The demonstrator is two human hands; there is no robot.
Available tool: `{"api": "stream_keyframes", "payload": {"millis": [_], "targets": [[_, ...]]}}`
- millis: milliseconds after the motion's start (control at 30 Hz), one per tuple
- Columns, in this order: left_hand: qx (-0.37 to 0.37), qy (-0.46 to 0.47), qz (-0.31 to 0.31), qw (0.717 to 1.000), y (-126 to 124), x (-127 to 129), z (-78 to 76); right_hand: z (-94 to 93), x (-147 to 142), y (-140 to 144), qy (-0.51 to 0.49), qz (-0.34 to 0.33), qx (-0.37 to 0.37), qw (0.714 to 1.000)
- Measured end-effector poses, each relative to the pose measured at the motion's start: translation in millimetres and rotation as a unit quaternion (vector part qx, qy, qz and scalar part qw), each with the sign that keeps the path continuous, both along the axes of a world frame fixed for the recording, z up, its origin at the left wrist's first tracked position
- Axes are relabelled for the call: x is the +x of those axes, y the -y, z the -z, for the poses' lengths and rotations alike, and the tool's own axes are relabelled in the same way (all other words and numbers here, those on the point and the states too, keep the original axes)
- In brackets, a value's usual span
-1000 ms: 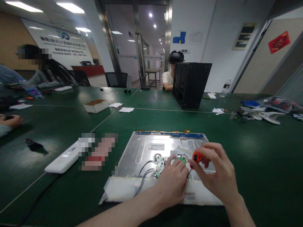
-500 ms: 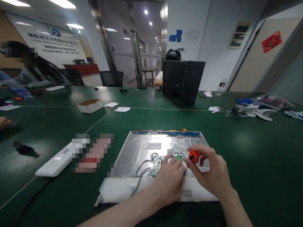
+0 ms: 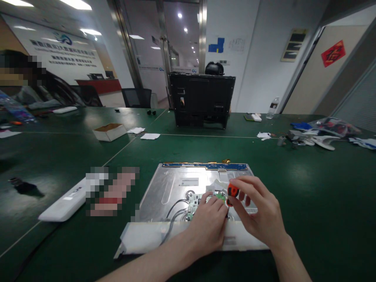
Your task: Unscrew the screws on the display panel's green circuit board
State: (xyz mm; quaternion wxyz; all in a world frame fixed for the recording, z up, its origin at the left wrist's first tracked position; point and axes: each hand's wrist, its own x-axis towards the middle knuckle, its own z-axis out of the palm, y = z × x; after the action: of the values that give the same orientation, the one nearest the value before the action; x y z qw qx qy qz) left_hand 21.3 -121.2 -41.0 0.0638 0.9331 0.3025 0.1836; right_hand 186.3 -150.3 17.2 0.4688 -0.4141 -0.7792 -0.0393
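Note:
A flat silver metal panel [image 3: 176, 186] lies face down on the green table [image 3: 308, 188], a blue strip along its far edge. A small green circuit board [image 3: 194, 201] with grey cables [image 3: 175, 207] sits near the panel's front. My left hand [image 3: 208, 227] rests on the board, fingertips pressing it. My right hand [image 3: 258, 217] holds a screwdriver with an orange and black handle [image 3: 232, 192], its tip down beside the board and hidden by my fingers.
A white bar-shaped device [image 3: 63, 201] lies left of the panel. Across the table a person holds up a black monitor shell [image 3: 202, 100]. A small cardboard box [image 3: 110, 131], papers, a water bottle [image 3: 272, 107] and scattered parts at the right also lie there. Another person sits far left.
The black shell across the table has been turned to face me squarely. My hands stay on the board, and the orange handle has shifted slightly left.

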Motion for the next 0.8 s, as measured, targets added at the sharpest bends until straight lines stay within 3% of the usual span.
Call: {"api": "stream_keyframes", "payload": {"millis": [200, 467, 800], "targets": [[0.008, -0.003, -0.004, 1.0, 0.3, 0.6, 0.4, -1.0, -1.5, 0.7, 0.0, 0.002, -0.006, 1.0], [-0.009, -0.002, -0.004, 1.0, 0.4, 0.5, -2.4, 3.2, -2.1, 2.1, 0.0, 0.051, 0.01, 0.999], [-0.004, 0.005, -0.005, 1.0, 0.0, 0.8, -0.7, -1.8, -1.3, 2.0, -0.016, 0.009, -0.007, 1.0]]}}
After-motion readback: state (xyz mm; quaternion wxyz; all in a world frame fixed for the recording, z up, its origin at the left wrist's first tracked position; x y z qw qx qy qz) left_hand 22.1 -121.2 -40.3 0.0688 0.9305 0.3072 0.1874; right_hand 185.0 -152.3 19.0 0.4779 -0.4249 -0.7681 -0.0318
